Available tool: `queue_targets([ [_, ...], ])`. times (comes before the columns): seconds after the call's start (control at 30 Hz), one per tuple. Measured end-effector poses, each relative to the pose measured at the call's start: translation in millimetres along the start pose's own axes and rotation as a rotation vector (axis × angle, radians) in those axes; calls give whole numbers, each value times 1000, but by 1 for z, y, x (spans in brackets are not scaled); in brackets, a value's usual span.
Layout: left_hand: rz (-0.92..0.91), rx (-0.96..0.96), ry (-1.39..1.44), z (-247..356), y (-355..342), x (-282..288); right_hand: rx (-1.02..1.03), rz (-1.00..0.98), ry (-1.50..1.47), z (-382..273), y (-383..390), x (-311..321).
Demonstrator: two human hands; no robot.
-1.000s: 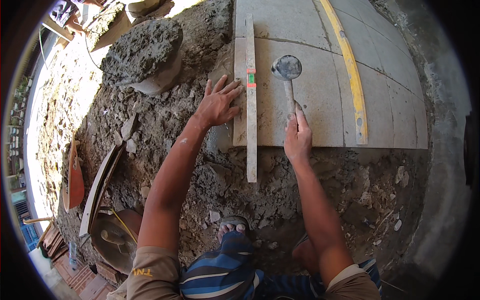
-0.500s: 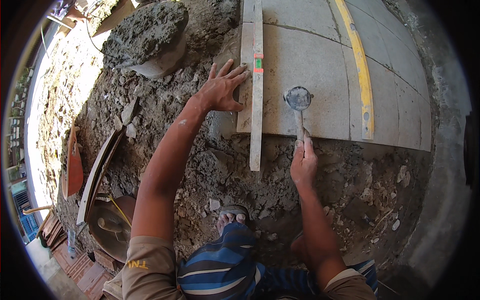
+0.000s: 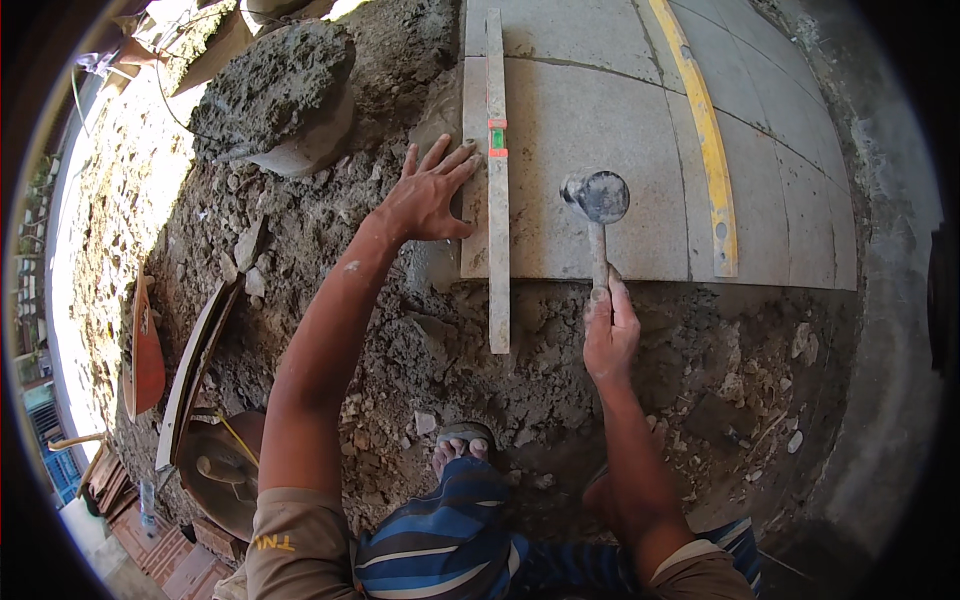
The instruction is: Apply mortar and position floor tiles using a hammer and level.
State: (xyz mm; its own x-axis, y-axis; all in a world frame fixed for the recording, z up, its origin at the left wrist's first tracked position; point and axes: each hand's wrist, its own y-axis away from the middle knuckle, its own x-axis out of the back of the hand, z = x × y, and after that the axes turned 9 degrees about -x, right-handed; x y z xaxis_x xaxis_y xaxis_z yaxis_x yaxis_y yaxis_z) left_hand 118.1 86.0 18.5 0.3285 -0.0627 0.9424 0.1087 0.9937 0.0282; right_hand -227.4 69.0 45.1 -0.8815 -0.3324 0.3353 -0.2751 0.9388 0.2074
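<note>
My right hand (image 3: 611, 328) is closed round the pale handle of a rubber mallet (image 3: 603, 196). The mallet's dark, dusty head is over a large grey paving tile (image 3: 560, 120); I cannot tell whether it touches. My left hand (image 3: 432, 192) lies with fingers spread at the tile's left edge, fingertips on the tile, holding nothing. Just right of these fingertips, a long spirit level (image 3: 499, 235) with a green vial in an orange frame lies along the tile, its near end sticking out over the wet mortar (image 3: 430, 345).
A yellow straightedge (image 3: 708, 140) lies on the tiles to the right. At the upper left stands a bucket (image 3: 310, 140) heaped with mortar. Rubble, a curved pale strip (image 3: 190, 370), an orange tool blade (image 3: 148, 350) and a round pan (image 3: 215, 470) are on the left. My foot (image 3: 462, 447) stands on the mud.
The view has shifted slightly, so tiles and level sit a little further left. The mallet head has tilted, showing more of its side. My left hand stays at the tile's edge.
</note>
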Motion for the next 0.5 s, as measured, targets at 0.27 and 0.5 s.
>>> queue_targets([
  [0.27,444,59,225,-33,29,-13,-68,31,4,12,-28,18],
  [0.5,820,559,-36,-98,119,-35,-161,91,-148,5,-59,24],
])
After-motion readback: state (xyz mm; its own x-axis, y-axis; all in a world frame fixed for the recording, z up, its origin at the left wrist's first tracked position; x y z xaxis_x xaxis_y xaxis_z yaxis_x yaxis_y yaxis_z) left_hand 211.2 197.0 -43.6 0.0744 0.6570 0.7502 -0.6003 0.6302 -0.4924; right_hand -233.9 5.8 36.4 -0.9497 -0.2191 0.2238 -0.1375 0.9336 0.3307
